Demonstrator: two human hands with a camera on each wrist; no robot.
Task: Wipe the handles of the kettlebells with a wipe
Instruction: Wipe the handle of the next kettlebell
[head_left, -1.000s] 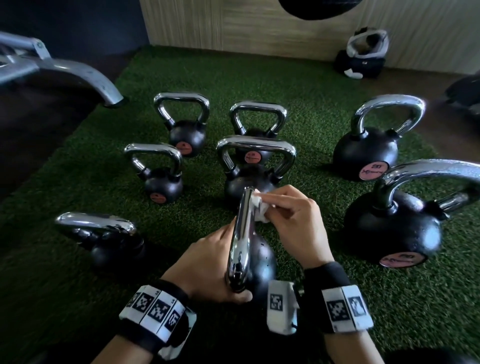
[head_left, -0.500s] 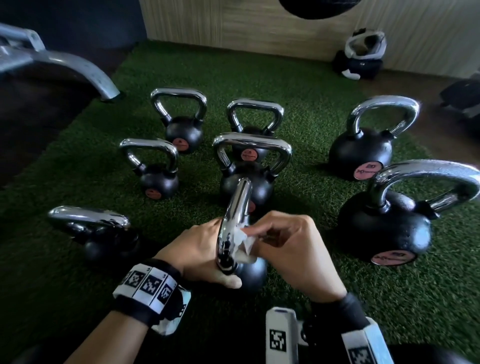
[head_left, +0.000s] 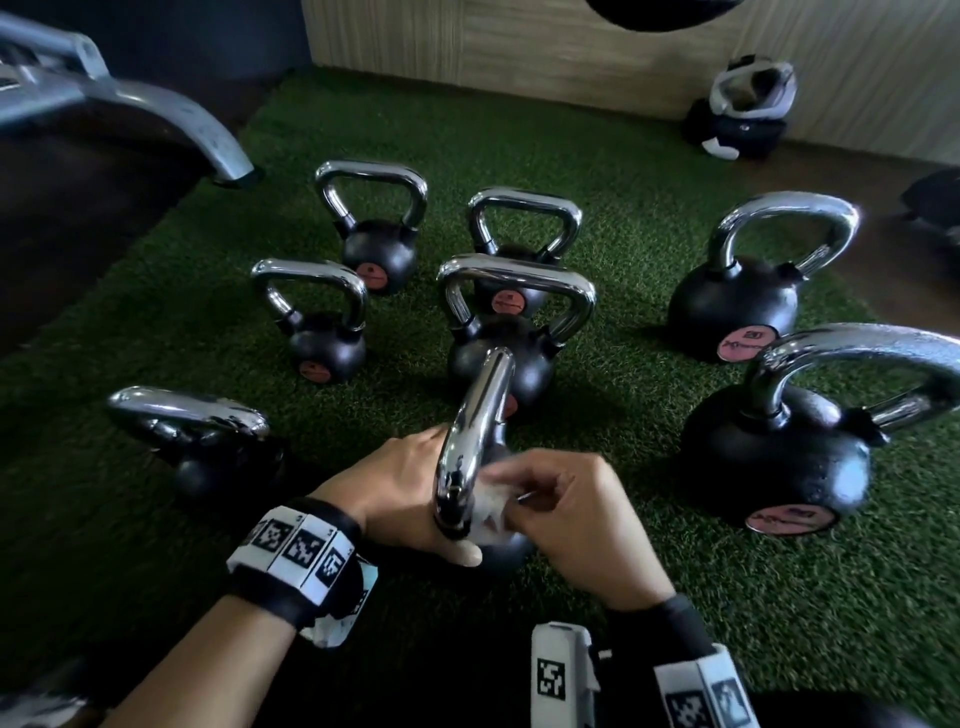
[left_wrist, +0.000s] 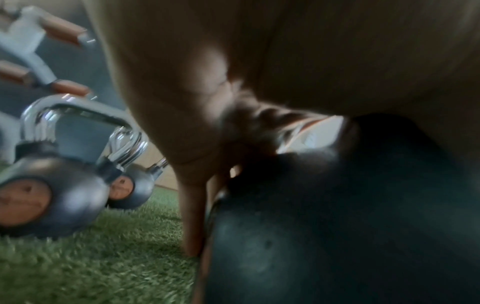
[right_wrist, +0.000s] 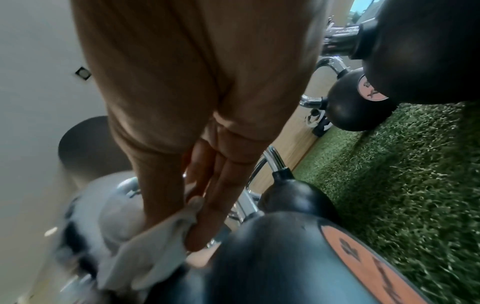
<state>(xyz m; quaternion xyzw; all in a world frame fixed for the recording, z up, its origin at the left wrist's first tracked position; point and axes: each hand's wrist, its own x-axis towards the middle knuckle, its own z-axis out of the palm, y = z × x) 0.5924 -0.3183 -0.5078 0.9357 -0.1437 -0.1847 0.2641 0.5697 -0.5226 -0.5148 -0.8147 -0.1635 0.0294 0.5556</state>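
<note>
A small black kettlebell with a chrome handle stands on the turf right in front of me, its handle edge-on to the head view. My left hand grips its body from the left, thumb across the near side. My right hand pinches a white wipe against the near lower end of the handle; in the right wrist view the wipe sits between thumb and fingers. The far side of the body is hidden by my hands.
Several other chrome-handled kettlebells stand on the green turf: one at near left, two big ones at right, several small ones behind. A grey machine leg is far left; a bag lies by the wooden wall.
My right hand has slid the wipe from the top of the handle down its near side to the lower end. The left hand has stayed on the kettlebell's body.
</note>
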